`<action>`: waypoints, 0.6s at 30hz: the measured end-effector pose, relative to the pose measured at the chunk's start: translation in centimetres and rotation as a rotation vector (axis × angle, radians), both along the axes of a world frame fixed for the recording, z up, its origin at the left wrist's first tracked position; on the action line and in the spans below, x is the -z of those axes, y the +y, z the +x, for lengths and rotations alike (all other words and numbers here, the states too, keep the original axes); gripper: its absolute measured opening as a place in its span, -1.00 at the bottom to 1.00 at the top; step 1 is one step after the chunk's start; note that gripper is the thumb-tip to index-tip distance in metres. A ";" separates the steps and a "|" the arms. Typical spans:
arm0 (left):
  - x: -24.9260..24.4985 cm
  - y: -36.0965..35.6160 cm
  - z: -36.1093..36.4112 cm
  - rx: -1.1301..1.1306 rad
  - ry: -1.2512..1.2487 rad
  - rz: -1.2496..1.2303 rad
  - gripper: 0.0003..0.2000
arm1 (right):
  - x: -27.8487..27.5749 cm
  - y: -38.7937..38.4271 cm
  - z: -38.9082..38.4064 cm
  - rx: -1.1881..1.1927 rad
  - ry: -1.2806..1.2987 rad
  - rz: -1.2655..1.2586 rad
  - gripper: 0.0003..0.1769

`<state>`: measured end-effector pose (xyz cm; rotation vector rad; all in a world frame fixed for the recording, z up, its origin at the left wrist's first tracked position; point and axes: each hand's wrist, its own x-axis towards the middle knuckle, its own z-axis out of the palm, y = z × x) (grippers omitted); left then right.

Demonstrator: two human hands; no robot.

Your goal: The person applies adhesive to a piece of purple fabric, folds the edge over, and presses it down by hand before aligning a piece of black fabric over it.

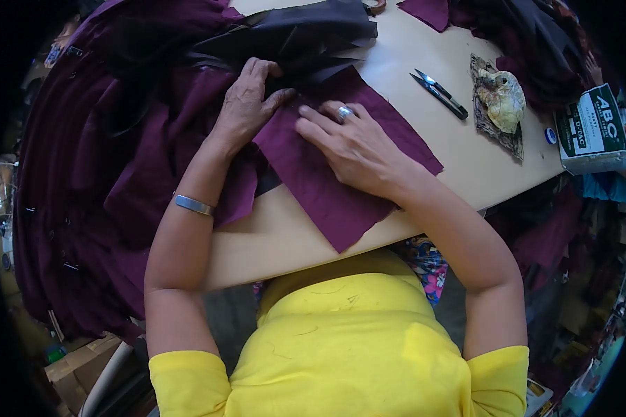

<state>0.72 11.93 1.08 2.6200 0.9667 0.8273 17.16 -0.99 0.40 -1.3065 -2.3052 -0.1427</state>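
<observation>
My left hand (247,104) rests on the dark cloth at the edge of the purple heap, fingers bent together and thumb stretched apart toward the right. Just right of it, my right hand (358,146), with a ring on one finger, lies on a flat purple cloth piece (341,215). Its fingers are bent down onto the cloth, and the thumb is hidden beneath. The fingertips are close to my left thumb. Along the far side of the hands runs a black, slightly shiny cloth (292,38), partly folded over the purple.
A large heap of purple cloth (83,174) drapes over the left of the pale table (257,257). Small thread snips (439,96) lie on the right, beside a yellowish lump on a bark-like piece (497,104). An ABC box (595,132) stands at the right edge.
</observation>
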 end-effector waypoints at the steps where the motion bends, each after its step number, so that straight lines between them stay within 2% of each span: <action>1: -0.1 0.0 0.0 0.001 0.002 -0.001 -0.69 | -0.2 -1.2 0.3 0.003 0.006 -0.019 -0.66; 4: -0.1 0.1 -0.1 0.006 0.008 0.008 -0.69 | -1.1 -5.3 1.2 0.019 0.084 -0.095 -0.54; 8: 0.5 0.1 0.1 -0.014 -0.012 0.004 -0.72 | -1.3 -10.9 2.8 0.048 0.106 -0.139 -0.59; 10: 0.7 0.2 0.0 0.033 -0.015 0.120 -0.75 | -1.2 -13.1 3.3 0.056 0.080 -0.168 -0.57; 14: 0.4 -0.4 -0.1 0.123 -0.005 0.153 -0.82 | -0.6 -13.9 4.3 -0.001 0.274 -0.181 -0.50; 17: -0.1 -1.6 -0.6 0.165 0.133 0.291 -0.84 | -0.8 -13.4 4.2 0.006 0.313 -0.127 -0.46; 18: -0.3 -2.2 -0.9 0.179 0.155 0.253 -0.84 | -0.5 -13.6 4.2 0.011 0.291 -0.099 -0.46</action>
